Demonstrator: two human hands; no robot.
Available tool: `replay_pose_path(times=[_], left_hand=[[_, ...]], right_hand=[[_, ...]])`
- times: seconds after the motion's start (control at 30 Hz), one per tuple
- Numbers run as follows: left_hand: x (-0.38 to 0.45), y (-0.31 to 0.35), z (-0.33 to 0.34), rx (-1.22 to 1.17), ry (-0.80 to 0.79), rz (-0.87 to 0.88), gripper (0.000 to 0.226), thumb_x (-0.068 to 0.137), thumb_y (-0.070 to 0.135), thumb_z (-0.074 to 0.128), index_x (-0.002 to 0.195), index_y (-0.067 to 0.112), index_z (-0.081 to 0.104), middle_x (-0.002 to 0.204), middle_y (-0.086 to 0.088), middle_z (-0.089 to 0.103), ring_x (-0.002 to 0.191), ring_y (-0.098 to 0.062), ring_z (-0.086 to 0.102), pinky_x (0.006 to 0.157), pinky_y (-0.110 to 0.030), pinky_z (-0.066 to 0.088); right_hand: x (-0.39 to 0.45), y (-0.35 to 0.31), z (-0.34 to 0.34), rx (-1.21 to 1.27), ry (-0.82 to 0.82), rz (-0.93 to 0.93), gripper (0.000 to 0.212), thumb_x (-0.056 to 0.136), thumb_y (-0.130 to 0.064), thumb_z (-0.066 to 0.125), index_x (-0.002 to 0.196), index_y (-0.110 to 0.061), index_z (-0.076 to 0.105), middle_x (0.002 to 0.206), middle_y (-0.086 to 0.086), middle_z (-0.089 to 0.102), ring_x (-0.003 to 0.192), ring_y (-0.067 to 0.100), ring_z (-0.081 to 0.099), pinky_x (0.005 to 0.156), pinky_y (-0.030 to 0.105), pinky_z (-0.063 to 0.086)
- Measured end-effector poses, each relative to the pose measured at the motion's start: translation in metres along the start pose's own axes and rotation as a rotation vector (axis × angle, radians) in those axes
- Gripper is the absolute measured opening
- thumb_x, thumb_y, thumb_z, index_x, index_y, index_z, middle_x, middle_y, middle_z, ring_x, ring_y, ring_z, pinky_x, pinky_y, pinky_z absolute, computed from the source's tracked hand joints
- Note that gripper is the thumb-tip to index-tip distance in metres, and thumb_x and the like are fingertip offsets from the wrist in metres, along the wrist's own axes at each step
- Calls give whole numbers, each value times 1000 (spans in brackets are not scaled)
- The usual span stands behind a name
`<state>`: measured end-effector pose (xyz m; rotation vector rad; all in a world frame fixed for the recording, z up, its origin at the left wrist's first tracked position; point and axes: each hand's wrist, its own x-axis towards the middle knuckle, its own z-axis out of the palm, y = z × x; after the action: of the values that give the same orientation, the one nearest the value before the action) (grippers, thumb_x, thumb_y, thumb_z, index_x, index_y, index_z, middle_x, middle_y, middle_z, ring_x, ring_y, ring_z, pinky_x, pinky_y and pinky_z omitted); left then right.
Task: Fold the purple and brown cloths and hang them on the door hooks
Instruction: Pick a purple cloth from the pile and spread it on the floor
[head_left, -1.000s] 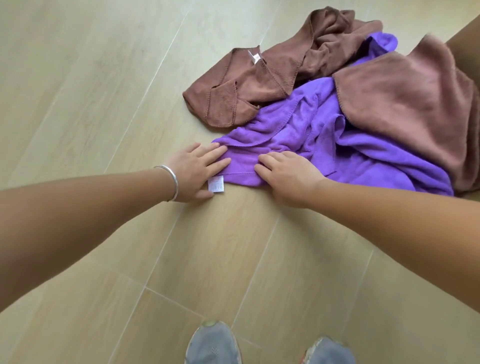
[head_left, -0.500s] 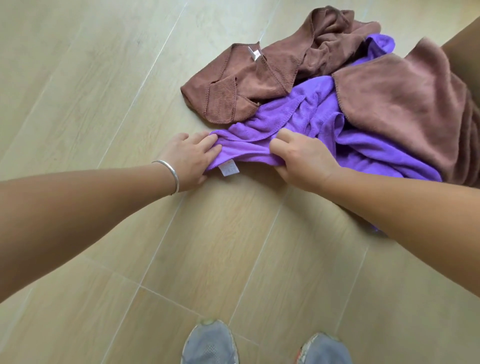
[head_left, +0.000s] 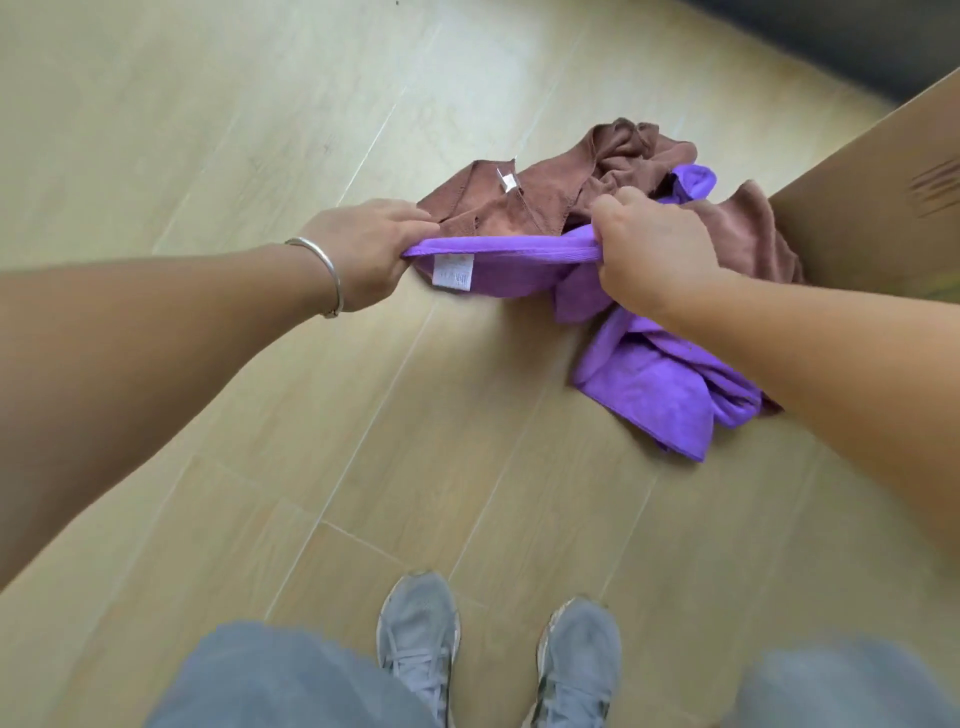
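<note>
The purple cloth (head_left: 524, 270) is lifted by one edge above the wooden floor, its white label facing me. My left hand (head_left: 369, 254) grips the left corner of that edge. My right hand (head_left: 649, 254) grips the same edge further right, and the rest of the cloth hangs down to a crumpled heap under my right forearm. A brown cloth (head_left: 550, 197) lies rumpled on the floor just behind my hands. A second brown cloth (head_left: 748, 239) lies to its right, against a brown surface.
A brown flat surface (head_left: 872, 197), a door or panel, runs along the right side. A dark area shows at the top right corner. My two grey shoes (head_left: 498, 644) stand on the pale wooden floor (head_left: 208, 130) at the bottom.
Both hands went from pressing the purple cloth's edge on the floor to gripping it and lifting it. The cloth pulled out from under the brown cloth. The view rose and pulled back.
</note>
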<state>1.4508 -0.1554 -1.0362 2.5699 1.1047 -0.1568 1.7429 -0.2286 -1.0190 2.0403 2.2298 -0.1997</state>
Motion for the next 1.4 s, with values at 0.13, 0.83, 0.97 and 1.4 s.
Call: replay_pose_path(times=[0.13,0.83,0.97,1.4], left_hand=[[-32,6,-102,26,50,-48,35,96,16,42,128,17,57,136,-1,53,126,-25,46,89,-47,48],[-325,-103,-423,73,207,-607,32,88,8,41,115,10,59,124,-5,57,116,-29,49,86,-45,46],[-422,-112,-430,59,189,-735,18,84,5,40,90,13,55,97,-1,56,96,-27,50,67,-38,40],[-478,72,-282,6,-134,-899,40,91,39,41,112,17,67,133,-5,53,139,-24,31,114,-42,18]], right_hand=[[-5,-9,-88,-91,-79,11,19,83,-9,55,102,-9,52,95,15,59,77,34,57,58,37,31],[75,-276,-399,-35,-41,-401,16,80,-18,50,87,-22,64,85,4,57,88,29,48,69,33,34],[76,-374,-405,69,-119,-454,32,78,-12,48,97,-29,67,90,2,59,87,26,52,66,29,36],[5,-430,-304,-224,-161,-661,39,84,-15,49,115,-30,66,120,3,58,121,26,41,96,37,35]])
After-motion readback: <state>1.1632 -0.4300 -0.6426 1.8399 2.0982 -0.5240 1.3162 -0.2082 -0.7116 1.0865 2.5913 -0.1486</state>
